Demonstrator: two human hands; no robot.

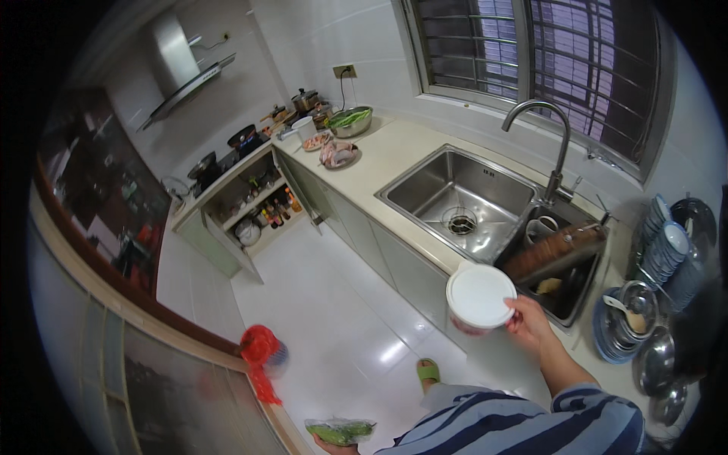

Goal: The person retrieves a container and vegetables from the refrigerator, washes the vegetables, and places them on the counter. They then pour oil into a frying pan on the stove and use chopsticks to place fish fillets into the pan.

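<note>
My right hand [529,323] grips the rim of a round plastic tub with a white lid [482,296], held in front of the counter beside the sink. Something reddish shows through the tub's side below the lid. Low at the bottom edge, my left hand [335,447] holds green vegetables in clear plastic wrap [341,431]. Only part of that hand is in view. To the front, a stainless steel double sink [418,176] is set in the counter. A wooden cutting board [554,250] leans across its smaller basin, near a white cup [544,226].
Stacked bowls [674,242] and plates [606,335] stand right of the sink. Raw meat on a plate [339,153] and a steel bowl of greens [351,121] sit farther along the counter [392,136]. Open cabinet doors [233,244] jut out under the stove. A red-lined bin [261,344] stands on the floor.
</note>
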